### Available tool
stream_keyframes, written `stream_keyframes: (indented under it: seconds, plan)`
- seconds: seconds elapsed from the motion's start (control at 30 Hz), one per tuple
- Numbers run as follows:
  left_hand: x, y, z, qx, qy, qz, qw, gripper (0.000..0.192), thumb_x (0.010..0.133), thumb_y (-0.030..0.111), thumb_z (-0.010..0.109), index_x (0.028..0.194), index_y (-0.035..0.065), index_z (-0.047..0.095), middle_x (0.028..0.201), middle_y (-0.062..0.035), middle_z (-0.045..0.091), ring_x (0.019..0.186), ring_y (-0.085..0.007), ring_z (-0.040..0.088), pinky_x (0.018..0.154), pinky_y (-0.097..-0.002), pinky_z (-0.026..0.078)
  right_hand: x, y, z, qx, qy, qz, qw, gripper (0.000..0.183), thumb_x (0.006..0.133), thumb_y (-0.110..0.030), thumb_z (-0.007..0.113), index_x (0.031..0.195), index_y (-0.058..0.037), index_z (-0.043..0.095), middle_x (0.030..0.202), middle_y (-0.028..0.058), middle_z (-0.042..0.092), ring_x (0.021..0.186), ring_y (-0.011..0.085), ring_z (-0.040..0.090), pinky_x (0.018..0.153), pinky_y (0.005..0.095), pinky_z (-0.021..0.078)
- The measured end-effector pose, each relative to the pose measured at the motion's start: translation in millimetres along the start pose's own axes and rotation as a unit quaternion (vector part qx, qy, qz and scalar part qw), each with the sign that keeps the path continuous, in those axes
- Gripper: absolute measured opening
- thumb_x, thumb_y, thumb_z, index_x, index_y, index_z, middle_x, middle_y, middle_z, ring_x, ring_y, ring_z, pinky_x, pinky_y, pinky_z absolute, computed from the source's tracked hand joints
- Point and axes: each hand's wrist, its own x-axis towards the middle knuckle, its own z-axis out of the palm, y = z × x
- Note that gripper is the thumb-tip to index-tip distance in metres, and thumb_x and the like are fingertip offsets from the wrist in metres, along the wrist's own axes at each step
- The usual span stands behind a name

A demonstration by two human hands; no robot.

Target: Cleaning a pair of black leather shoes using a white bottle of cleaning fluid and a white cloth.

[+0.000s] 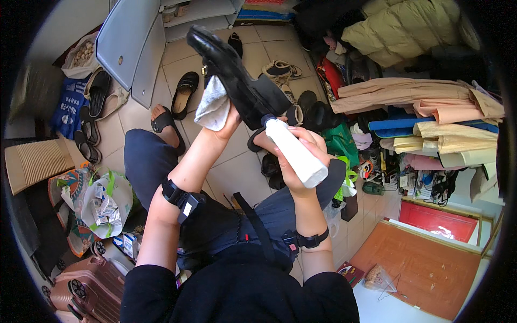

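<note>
My left hand [228, 121] is raised in front of me beside a black leather shoe [242, 80], which it appears to support from behind, its fingers mostly hidden. A light grey cloth [213, 105] lies against that hand and the shoe's side. The shoe is tilted, toe up and to the left, heel down to the right, with a metal buckle at its side. In my right hand [301, 161] is a white plastic bottle [297, 151], its dark tip pointing up-left and touching or close to the shoe's heel end.
Black loafers [185, 95], sneakers [282, 69] and other shoes stand on the tiled floor. An open grey cabinet door [129, 48] is at upper left, bags [107, 204] and a pink suitcase [93, 288] at lower left. Folded fabrics [404, 95] and a padded jacket [404, 32] fill the right.
</note>
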Motion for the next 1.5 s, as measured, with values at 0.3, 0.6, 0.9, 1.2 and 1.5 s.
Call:
stream_keyframes:
  seconds: [0.3, 0.6, 0.9, 1.2, 1.5]
  plan:
    - [6, 13, 12, 0.336, 0.007, 0.083, 0.938, 0.041, 0.101, 0.023, 0.038, 0.137, 0.0045, 0.044, 0.139, -0.0136, 0.046, 0.128, -0.0276, 0.044, 0.112, -0.0412, 0.032, -17, 5, 25, 0.063, 0.160, 0.023, 0.985, 0.055, 0.074, -0.008, 0.079, 0.110, -0.0037, 0.038, 0.111, 0.0205, 0.060, 0.098, 0.0311, 0.061, 0.086, 0.0410, 0.0491]
    - [27, 14, 11, 0.305, -0.034, 0.064, 0.950, 0.041, 0.100, 0.024, 0.039, 0.136, 0.0050, 0.045, 0.138, -0.0131, 0.047, 0.127, -0.0273, 0.045, 0.111, -0.0408, 0.033, -40, -5, 31, 0.119, 0.094, 0.034, 0.988, 0.058, 0.070, -0.006, 0.083, 0.108, -0.0048, 0.039, 0.110, 0.0204, 0.062, 0.092, 0.0314, 0.063, 0.078, 0.0360, 0.0525]
    - [37, 18, 16, 0.314, -0.041, 0.059, 0.947, 0.041, 0.100, 0.025, 0.040, 0.136, 0.0056, 0.045, 0.137, -0.0126, 0.049, 0.126, -0.0269, 0.047, 0.110, -0.0405, 0.034, -44, -15, 54, 0.221, 0.137, 0.119, 0.958, 0.049, 0.076, -0.008, 0.079, 0.104, -0.0050, 0.038, 0.110, 0.0223, 0.060, 0.101, 0.0289, 0.061, 0.089, 0.0377, 0.0483]
    - [30, 12, 8, 0.310, -0.052, 0.046, 0.948, 0.041, 0.100, 0.026, 0.041, 0.135, 0.0061, 0.046, 0.137, -0.0120, 0.050, 0.125, -0.0266, 0.048, 0.110, -0.0401, 0.035, -21, -5, 33, 0.131, 0.205, 0.154, 0.958, 0.053, 0.075, -0.009, 0.080, 0.106, -0.0034, 0.037, 0.109, 0.0206, 0.061, 0.100, 0.0272, 0.059, 0.084, 0.0365, 0.0479]
    - [2, -1, 0, 0.291, -0.067, 0.038, 0.954, 0.041, 0.100, 0.027, 0.042, 0.135, 0.0067, 0.047, 0.136, -0.0115, 0.051, 0.124, -0.0262, 0.049, 0.109, -0.0397, 0.037, 8, -10, 19, -0.015, 0.102, -0.003, 0.995, 0.058, 0.070, -0.004, 0.081, 0.110, -0.0033, 0.038, 0.106, 0.0193, 0.062, 0.092, 0.0311, 0.063, 0.081, 0.0398, 0.0518]
